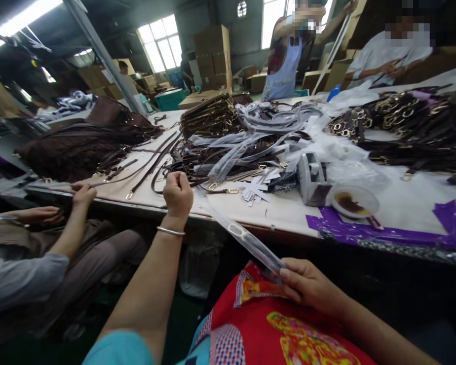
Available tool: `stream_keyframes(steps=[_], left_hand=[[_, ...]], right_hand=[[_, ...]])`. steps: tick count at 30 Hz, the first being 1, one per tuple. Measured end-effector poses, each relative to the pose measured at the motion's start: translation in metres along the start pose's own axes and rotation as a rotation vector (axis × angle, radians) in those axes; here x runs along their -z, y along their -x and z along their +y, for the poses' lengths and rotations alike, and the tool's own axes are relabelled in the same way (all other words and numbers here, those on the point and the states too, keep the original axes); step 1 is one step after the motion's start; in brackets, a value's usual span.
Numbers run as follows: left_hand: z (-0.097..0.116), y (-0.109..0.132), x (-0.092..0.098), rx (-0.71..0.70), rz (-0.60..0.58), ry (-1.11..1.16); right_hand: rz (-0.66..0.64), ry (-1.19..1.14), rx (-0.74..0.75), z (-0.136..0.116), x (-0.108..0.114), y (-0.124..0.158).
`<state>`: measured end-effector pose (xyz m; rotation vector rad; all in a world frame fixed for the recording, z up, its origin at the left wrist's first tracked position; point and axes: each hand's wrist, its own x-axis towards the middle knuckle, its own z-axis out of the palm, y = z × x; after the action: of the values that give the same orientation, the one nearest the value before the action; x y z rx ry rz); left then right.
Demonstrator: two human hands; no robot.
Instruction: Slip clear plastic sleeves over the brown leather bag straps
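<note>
My right hand pinches the lower end of a long, narrow clear plastic sleeve, with a pale gold oval ring showing through it. The sleeve slants up and left over the table edge towards my left hand. That hand is a raised fist with a bangle on the wrist. What its fingers close on is hidden. Just behind the fist, dark brown straps with gold oval rings lie on the table. More clear sleeves rest on the strap pile beyond.
A grey tape dispenser, white paper slips and a bowl with brown residue stand on the table. Purple tape covers its front edge. Strap heaps lie right. A co-worker's hands hold a strap at left.
</note>
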<state>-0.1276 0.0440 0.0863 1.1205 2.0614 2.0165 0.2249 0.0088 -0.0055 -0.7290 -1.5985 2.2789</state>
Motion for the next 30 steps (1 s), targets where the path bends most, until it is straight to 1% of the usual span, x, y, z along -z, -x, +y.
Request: stream_keyframes(steps=[1, 2, 3, 4, 5, 6, 7, 8, 10, 11, 12, 14, 15, 17, 19, 21, 23, 25, 26, 28, 30], left_hand=[[0.003, 0.003, 0.004, -0.139, -0.097, -0.137], [0.008, 0.009, 0.006, -0.289, -0.250, -0.248], [0.014, 0.019, 0.005, -0.424, -0.453, -0.313], [0.021, 0.031, 0.003, -0.520, -0.686, -0.317], [0.027, 0.045, -0.002, -0.553, -0.914, -0.243], [0.032, 0.059, -0.007, -0.531, -1.119, -0.143], [0.035, 0.073, -0.012, -0.467, -1.273, -0.041], [0.036, 0.084, -0.017, -0.384, -1.379, 0.040], [0.031, 0.097, -0.023, -0.254, -1.504, 0.088], [0.027, 0.098, -0.023, -0.233, -1.549, 0.058], [0.023, 0.098, -0.022, -0.251, -1.587, 0.003], [0.017, 0.094, -0.017, -0.371, -1.619, -0.114], [0.016, 0.092, -0.014, -0.446, -1.600, -0.163], [0.021, 0.092, -0.010, -0.599, -1.496, -0.246], [0.030, 0.100, -0.010, -0.737, -1.374, -0.332], [0.042, 0.112, -0.012, -0.864, -1.250, -0.398], [0.052, 0.123, -0.016, -0.954, -1.151, -0.438], [0.058, 0.128, -0.016, -0.970, -1.080, -0.469], [0.059, 0.127, -0.015, -0.943, -1.055, -0.483], [0.056, 0.123, -0.007, -0.830, -1.008, -0.470], [0.048, 0.119, 0.003, -0.690, -0.944, -0.396]], right_hand=[[-0.003, 0.021, -0.003, 0.000, 0.001, 0.001], [-0.010, 0.040, -0.004, 0.000, 0.001, 0.001], [-0.023, 0.055, -0.003, 0.000, 0.002, 0.000], [-0.038, 0.067, 0.000, 0.000, 0.001, -0.001], [-0.053, 0.078, 0.002, -0.001, 0.001, -0.002], [-0.065, 0.095, 0.001, -0.002, 0.000, -0.003], [-0.076, 0.123, -0.005, -0.004, -0.001, -0.004], [-0.087, 0.163, -0.007, -0.006, -0.001, -0.004], [-0.105, 0.284, 0.004, -0.008, 0.002, -0.003], [-0.109, 0.359, 0.017, -0.008, 0.005, -0.002], [-0.108, 0.439, 0.029, -0.007, 0.010, -0.001], [-0.084, 0.583, 0.038, -0.002, 0.022, 0.002], [-0.071, 0.632, 0.029, 0.001, 0.027, 0.003], [-0.051, 0.664, 0.005, 0.004, 0.034, 0.002], [-0.023, 0.657, 0.034, 0.001, 0.033, -0.004], [0.017, 0.675, 0.130, -0.007, 0.024, -0.014], [0.068, 0.733, 0.249, -0.018, 0.012, -0.026], [0.134, 0.821, 0.355, -0.026, 0.004, -0.036], [0.179, 0.883, 0.416, -0.028, 0.003, -0.041], [0.309, 1.028, 0.537, -0.028, 0.007, -0.046], [0.453, 1.154, 0.628, -0.024, 0.017, -0.048]])
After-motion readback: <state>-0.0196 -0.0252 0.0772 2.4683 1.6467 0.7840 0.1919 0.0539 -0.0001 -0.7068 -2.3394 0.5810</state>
